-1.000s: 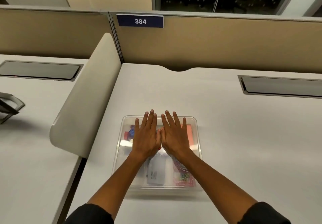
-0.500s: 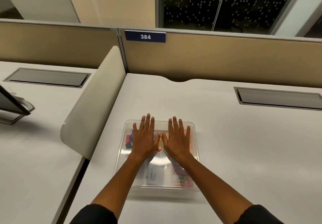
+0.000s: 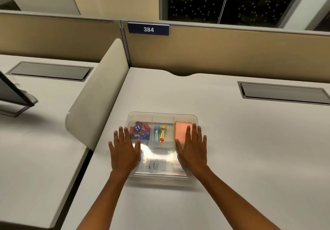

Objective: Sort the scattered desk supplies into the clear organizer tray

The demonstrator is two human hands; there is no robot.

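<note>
One organizer tray (image 3: 161,116) at centre frame holds two clips (image 3: 160,133) and one sticky-note pad (image 3: 183,130). Left hand (image 3: 124,152) and right hand (image 3: 193,149), flat and empty, have moved apart to the tray's sides.

Both forearms are bare; the left hand (image 3: 124,152) and right hand (image 3: 192,148) wear no rings or gloves.

The tray (image 3: 162,115) sits on the tabletop (image 3: 232,140), near the front edge. In its back left part lie the clips (image 3: 140,131). In the back middle part lie two small tubes (image 3: 160,133), side by side. In the back right part lies a pad of notes (image 3: 183,131). The left hand (image 3: 124,152) lies flat over the tray's left side. The right hand (image 3: 193,149) lies flat over its right side. A low wall (image 3: 100,101) stands left of the tray. A number sign (image 3: 148,29) hangs behind, on the back wall.
</note>
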